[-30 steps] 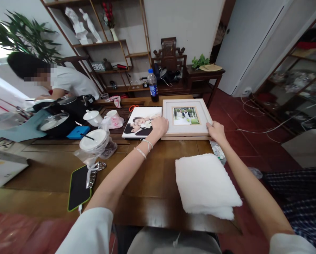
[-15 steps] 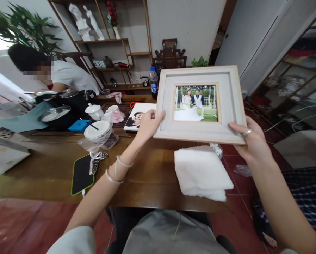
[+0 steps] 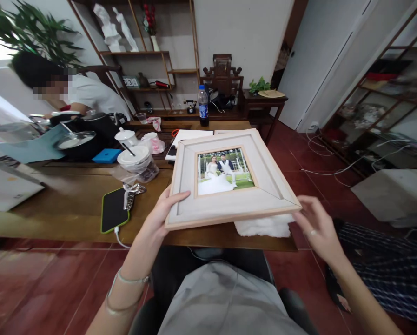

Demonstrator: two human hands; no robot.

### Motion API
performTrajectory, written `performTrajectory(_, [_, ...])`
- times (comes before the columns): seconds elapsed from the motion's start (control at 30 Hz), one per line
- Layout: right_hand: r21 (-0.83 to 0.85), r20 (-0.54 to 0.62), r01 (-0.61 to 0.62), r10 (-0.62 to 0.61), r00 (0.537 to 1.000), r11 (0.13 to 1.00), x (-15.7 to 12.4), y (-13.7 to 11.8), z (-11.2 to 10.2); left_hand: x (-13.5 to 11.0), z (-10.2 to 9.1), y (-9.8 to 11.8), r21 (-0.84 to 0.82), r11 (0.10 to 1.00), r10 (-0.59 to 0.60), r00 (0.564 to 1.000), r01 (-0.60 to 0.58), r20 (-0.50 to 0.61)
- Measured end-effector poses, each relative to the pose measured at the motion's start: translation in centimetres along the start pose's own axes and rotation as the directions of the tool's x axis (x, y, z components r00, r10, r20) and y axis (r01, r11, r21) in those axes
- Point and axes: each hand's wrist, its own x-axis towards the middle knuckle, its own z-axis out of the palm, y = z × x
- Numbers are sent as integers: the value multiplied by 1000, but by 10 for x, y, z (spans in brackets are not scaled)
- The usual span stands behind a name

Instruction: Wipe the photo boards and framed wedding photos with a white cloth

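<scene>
I hold a pale wooden picture frame (image 3: 229,200) with a wedding photo in it, tilted flat above the near edge of the brown table (image 3: 69,204). My left hand (image 3: 159,214) grips its lower left corner, thumb on top. My right hand (image 3: 316,228) is at the lower right corner, fingers spread and touching the frame's edge. A folded white cloth (image 3: 264,225) lies on the table under the frame, mostly hidden by it.
A phone in a green case (image 3: 112,209), a lidded plastic cup (image 3: 136,163), white teaware (image 3: 126,137), a photo print (image 3: 189,137) and a cola bottle (image 3: 203,107) stand on the table. Another person (image 3: 72,93) sits at the far left. Shelves line the back wall.
The frame was lifted off the far side of the table, raised upright, then brought down and toward me, now lying nearly flat over the white cloth. My right hand's grip has loosened.
</scene>
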Motion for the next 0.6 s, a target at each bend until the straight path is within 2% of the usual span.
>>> performTrajectory(0.03, [-101, 72, 118, -111, 991, 988, -8, 2, 7, -4, -7, 0, 1, 1000, 2, 1000, -2, -17])
performTrajectory(0.1, [-229, 261, 327, -266, 928, 917, -21, 4, 23, -11, -18, 0, 22, 1000, 8, 999, -7, -53])
performTrajectory(0.17, [-285, 395, 435, -308, 865, 854, -27, 5, 41, -16, -28, -3, 34, 999, -2, 995, 6, -99])
performTrajectory(0.2, [-308, 424, 446, -298, 855, 841, -27, 6, 48, -18, -32, -5, 36, 999, -10, 994, 15, -113])
performTrajectory(0.37, [-441, 354, 388, -240, 904, 809, -15, 19, 68, -23, -46, -22, 22, 998, -47, 992, 50, -116])
performTrajectory(0.5, [-520, 352, 433, -277, 894, 736, -3, 23, 72, -23, -54, -38, -11, 999, -53, 992, 52, -115])
performTrajectory(0.6, [-536, 312, 419, -289, 905, 733, 8, 22, 70, -24, -58, -45, -29, 998, -51, 995, 48, -89])
